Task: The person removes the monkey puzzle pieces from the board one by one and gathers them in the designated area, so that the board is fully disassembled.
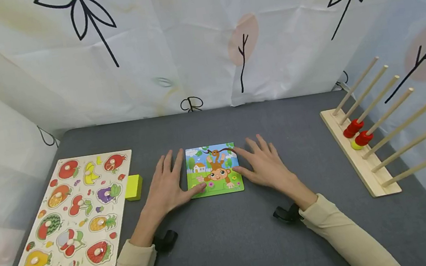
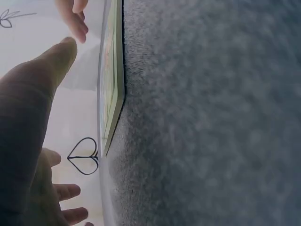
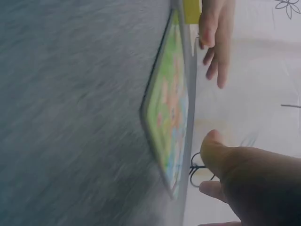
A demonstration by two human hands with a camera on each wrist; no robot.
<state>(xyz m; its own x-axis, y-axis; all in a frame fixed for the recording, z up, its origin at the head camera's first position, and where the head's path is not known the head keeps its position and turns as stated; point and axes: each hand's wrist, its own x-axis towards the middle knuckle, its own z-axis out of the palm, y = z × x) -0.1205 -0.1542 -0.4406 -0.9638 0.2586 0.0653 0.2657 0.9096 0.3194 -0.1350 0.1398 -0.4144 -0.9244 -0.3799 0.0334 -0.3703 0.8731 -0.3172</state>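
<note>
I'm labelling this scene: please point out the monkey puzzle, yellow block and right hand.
Monkey puzzle (image 1: 215, 170), head view: middle of its picture.
Yellow block (image 1: 132, 186), head view: its top face.
Right hand (image 1: 264, 165), head view: back of the hand.

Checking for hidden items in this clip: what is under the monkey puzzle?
The monkey puzzle lies on the grey tabletop, visible around it. The patch directly beneath is covered and cannot be seen.

Beige sleeves (image 1: 347, 234), plain beige cuffs (image 1: 142, 254); black wrist mounts (image 1: 166, 241)
</note>
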